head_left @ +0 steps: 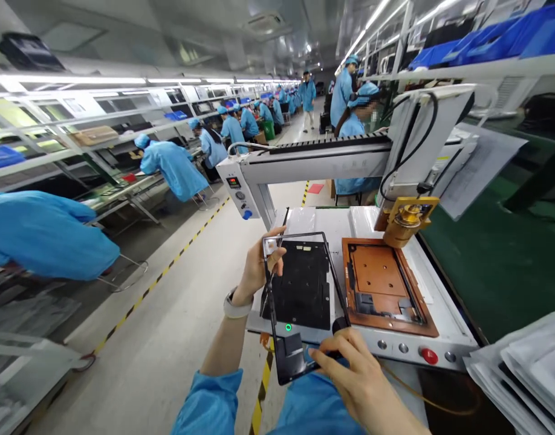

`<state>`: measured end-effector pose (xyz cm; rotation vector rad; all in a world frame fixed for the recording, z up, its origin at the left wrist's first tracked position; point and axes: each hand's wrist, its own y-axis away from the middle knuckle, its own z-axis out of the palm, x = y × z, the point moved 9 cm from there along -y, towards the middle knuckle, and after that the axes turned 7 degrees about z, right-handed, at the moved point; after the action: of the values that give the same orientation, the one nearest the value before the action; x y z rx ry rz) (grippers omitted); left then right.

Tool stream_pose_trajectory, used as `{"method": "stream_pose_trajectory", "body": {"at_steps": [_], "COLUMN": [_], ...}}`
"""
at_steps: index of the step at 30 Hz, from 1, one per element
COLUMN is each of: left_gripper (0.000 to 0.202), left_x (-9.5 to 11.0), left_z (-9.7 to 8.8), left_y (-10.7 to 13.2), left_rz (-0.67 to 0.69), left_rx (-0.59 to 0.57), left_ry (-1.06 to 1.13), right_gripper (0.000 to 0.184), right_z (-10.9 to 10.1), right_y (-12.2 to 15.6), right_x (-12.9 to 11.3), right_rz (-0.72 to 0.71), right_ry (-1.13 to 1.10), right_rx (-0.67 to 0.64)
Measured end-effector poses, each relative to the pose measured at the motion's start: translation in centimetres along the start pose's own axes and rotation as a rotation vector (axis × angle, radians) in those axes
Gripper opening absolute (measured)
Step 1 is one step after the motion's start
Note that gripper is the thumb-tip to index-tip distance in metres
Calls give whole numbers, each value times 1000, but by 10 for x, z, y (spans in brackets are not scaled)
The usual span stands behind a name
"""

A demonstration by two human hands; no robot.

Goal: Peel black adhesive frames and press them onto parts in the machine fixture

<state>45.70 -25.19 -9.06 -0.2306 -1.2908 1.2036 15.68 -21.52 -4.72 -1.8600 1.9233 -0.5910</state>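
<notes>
The left hand (pixel 259 266) pinches the upper corner and the right hand (pixel 354 377) clasps the lower end of a thin, black-rimmed clear rectangular panel (pixel 292 356), held tilted above the white worktop's (pixel 341 225) front edge, over a matte black fixture (pixel 302 290), beside an orange-brown fixture (pixel 386 290).

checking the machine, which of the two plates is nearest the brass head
The copper one in the brown frame, on the right; the black plate sits further left.
</notes>
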Motion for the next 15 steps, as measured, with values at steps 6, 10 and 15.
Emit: {"method": "stream_pose_trajectory", "body": {"at_steps": [6,10,15], "left_gripper": [85,79,70], "left_x": [-7,-3,-18], "left_z": [9,11,9], "left_y": [5,10,14], "left_rz": [20,56,5], "left_rx": [-9,50,3], "left_ry": [60,84,56], "right_gripper": [31,34,38], "right_z": [6,1,-3], "right_y": [12,10,11], "right_x": [12,6,7], "right_rz": [-20,-27,-6], "right_ry": [139,152,140], "right_rx": [59,110,174]}}
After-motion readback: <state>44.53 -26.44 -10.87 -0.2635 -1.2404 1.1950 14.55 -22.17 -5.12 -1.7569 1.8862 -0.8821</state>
